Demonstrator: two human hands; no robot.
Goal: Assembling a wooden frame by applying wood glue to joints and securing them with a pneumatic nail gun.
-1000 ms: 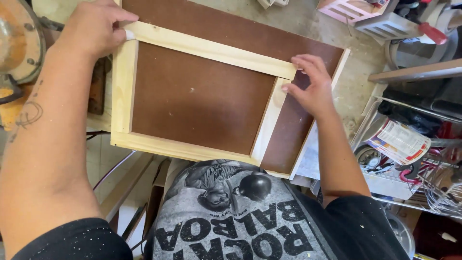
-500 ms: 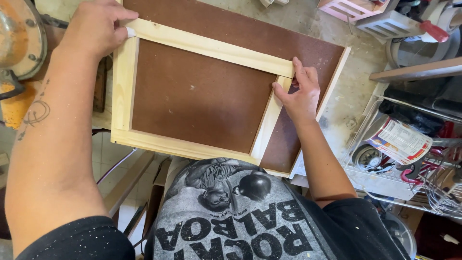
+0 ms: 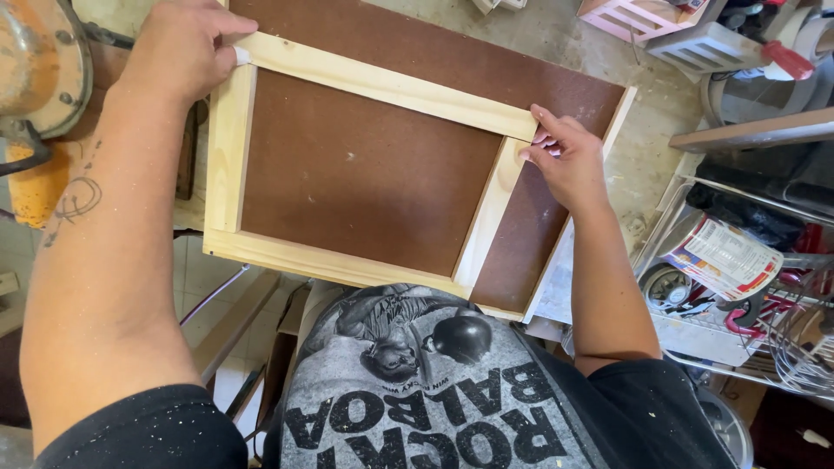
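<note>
The pale wooden frame [image 3: 365,174] lay on a brown hardboard panel [image 3: 373,165] on the workbench. The right hand [image 3: 569,161] pressed its inner corner joint with flat fingers; the left hand [image 3: 178,52] gripped the far corner. This seemed an aligning step; fastening next would need steady corners.

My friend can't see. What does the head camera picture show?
Two hands press on a pale wooden frame lying on a brown board: the left hand at its far left corner, the right hand at its far right corner. A cluttered wire rack stands to the right.
</note>
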